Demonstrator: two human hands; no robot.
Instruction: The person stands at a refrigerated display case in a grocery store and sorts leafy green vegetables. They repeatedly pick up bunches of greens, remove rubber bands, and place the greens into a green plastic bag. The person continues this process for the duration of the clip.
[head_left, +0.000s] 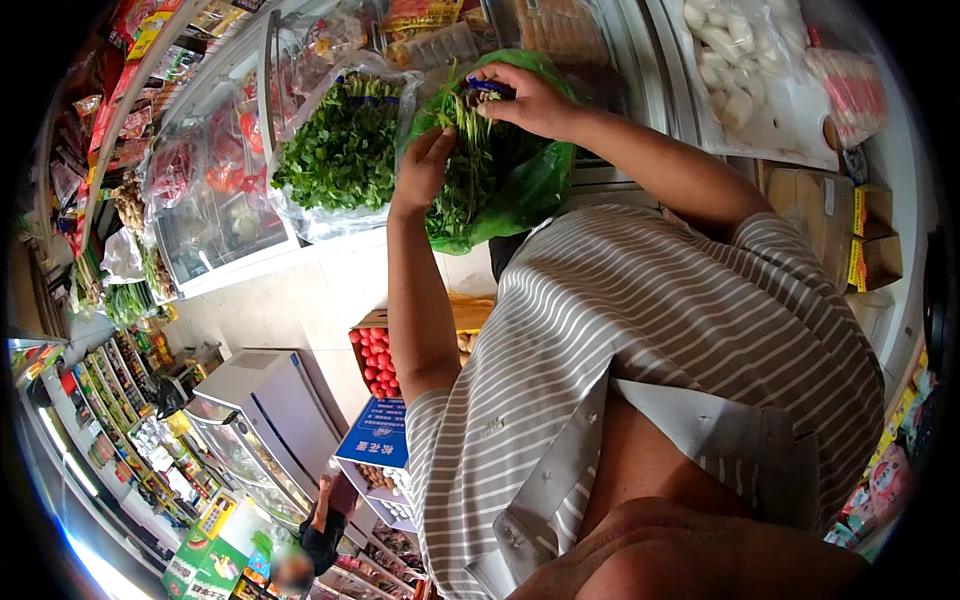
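Note:
My right hand grips the stem end of a bunch of leafy greens, where a blue band wraps it. The bunch lies over a green plastic bag, its leaves hanging towards me. At the bunch's left side, my left hand has its fingers curled against the stems. Whether they pinch a stem or the bag's edge is hidden. Just left of that hand, more banded greens stand packed in a clear plastic bag.
Under the bags is a glass-topped display case with packaged food. White produce lies in a tray at right. Below my left arm are a box of red round produce and a blue-topped egg carton. Another person is at lower left.

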